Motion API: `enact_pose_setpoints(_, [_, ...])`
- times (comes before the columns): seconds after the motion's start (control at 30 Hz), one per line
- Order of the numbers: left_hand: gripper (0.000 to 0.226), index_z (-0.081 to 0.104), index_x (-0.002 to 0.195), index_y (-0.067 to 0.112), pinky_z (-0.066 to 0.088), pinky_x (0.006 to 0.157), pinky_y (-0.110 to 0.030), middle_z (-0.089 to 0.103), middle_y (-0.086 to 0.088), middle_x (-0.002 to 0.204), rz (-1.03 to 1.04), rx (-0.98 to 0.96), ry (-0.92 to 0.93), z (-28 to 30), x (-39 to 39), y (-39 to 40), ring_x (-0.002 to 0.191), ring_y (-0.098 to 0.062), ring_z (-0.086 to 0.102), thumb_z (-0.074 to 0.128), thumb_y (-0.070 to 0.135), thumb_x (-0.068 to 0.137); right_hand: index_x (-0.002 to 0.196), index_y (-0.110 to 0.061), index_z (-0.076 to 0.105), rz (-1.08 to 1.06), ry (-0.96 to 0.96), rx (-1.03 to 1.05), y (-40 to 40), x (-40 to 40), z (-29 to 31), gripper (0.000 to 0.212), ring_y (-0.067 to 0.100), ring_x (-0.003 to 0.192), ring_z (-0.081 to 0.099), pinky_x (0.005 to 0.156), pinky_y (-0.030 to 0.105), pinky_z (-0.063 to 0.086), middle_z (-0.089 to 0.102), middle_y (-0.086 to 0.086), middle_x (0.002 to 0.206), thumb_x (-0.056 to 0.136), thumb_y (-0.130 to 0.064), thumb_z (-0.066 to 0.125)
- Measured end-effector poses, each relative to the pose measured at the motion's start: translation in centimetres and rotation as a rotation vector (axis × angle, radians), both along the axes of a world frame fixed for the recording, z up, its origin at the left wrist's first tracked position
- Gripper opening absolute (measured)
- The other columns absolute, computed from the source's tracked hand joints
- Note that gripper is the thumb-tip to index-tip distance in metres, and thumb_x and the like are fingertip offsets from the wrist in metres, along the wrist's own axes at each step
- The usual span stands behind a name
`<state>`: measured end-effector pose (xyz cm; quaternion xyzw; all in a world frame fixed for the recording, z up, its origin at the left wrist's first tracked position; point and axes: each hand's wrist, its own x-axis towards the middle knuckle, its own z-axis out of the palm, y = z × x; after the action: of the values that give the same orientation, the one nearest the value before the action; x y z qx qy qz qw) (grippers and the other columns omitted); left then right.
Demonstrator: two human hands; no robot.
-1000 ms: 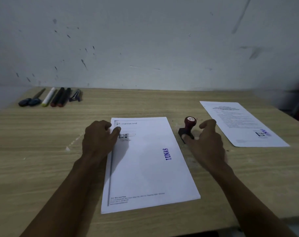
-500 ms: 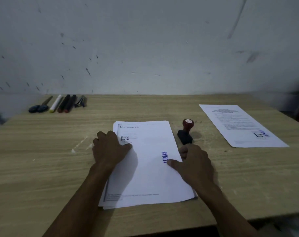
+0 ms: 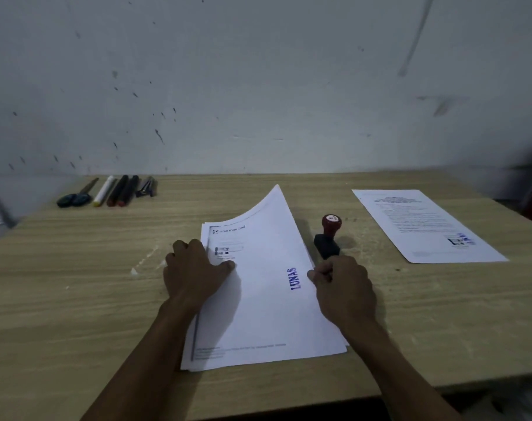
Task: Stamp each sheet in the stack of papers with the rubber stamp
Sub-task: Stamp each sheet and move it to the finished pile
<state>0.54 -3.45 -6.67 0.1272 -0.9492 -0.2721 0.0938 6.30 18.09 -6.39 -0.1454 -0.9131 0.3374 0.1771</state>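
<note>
A stack of white papers (image 3: pixel 258 323) lies in the middle of the wooden table. Its top sheet (image 3: pixel 270 226) bears a blue LUNAS stamp mark (image 3: pixel 295 278). My right hand (image 3: pixel 342 287) pinches that sheet's right edge, and its far right corner curls up off the stack. My left hand (image 3: pixel 194 270) presses on the stack's left side near the letterhead. The rubber stamp (image 3: pixel 328 237), with a red knob and a black base, stands upright just right of the stack, beyond my right hand and apart from it.
A single stamped sheet (image 3: pixel 425 226) lies at the right of the table. Scissors (image 3: pixel 74 196), a white marker (image 3: pixel 103 191), two dark markers (image 3: pixel 123 191) and a clip (image 3: pixel 146 187) lie in a row at the back left. The wall is just behind the table.
My right hand left the stamp, came to the top sheet's right edge and now lifts it. My left hand slid further onto the stack.
</note>
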Motion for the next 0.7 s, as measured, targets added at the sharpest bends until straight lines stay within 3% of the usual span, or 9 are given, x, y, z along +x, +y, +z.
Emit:
enact_pose_setpoints(0.1, [0.069, 0.053, 0.118, 0.008, 0.041, 0.094, -0.042, 0.047, -0.015, 0.123, 0.003, 0.054, 0.004, 0.1, 0.1, -0.2, 0.117, -0.038, 0.047, 0.076, 0.052, 0.07, 0.076, -0.024, 0.063, -0.007, 0.107, 0.028, -0.3, 0.0, 0.1, 0.015, 0.017, 0.079, 0.065, 0.069, 0.039, 0.055, 0.058, -0.014, 0.075, 0.087, -0.018, 0.072])
enact_pose_setpoints(0.23, [0.07, 0.054, 0.12, 0.007, 0.043, 0.097, -0.044, 0.049, -0.016, 0.123, 0.016, 0.156, 0.023, 0.0, 0.0, -0.8, 0.117, -0.037, 0.049, 0.08, 0.047, 0.068, 0.079, -0.016, 0.067, 0.022, 0.161, -0.026, -0.1, -0.4, -0.3, 0.01, 0.018, 0.078, 0.065, 0.069, 0.041, 0.055, 0.068, -0.005, 0.078, 0.087, -0.011, 0.07])
enact_pose_setpoints(0.4, [0.07, 0.054, 0.124, 0.01, 0.04, 0.096, -0.042, 0.048, -0.015, 0.127, 0.012, 0.093, 0.039, -0.4, 0.2, -0.5, 0.119, -0.037, 0.047, 0.079, 0.046, 0.069, 0.078, -0.009, 0.066, 0.027, 0.186, -0.008, 0.2, -0.6, -0.9, 0.014, 0.015, 0.075, 0.064, 0.066, 0.032, 0.049, 0.071, 0.003, 0.079, 0.089, -0.001, 0.065])
enact_pose_setpoints(0.57, [0.062, 0.058, 0.114, 0.009, 0.04, 0.095, -0.041, 0.047, -0.015, 0.124, 0.002, 0.031, 0.047, -0.6, 0.4, -0.4, 0.116, -0.036, 0.047, 0.076, 0.051, 0.071, 0.082, -0.009, 0.062, 0.06, 0.217, 0.016, 0.1, -0.7, -1.0, 0.012, 0.02, 0.073, 0.065, 0.066, 0.045, 0.055, 0.069, 0.002, 0.077, 0.089, 0.001, 0.063])
enact_pose_setpoints(0.7, [0.062, 0.058, 0.114, 0.01, 0.04, 0.095, -0.042, 0.048, -0.014, 0.123, 0.001, 0.034, 0.08, -0.9, 0.4, -0.5, 0.116, -0.036, 0.047, 0.075, 0.051, 0.071, 0.083, -0.016, 0.06, 0.077, 0.305, 0.219, -0.3, -0.1, 0.0, 0.014, 0.02, 0.083, 0.058, 0.061, 0.04, 0.051, 0.063, 0.0, 0.087, 0.088, -0.004, 0.065])
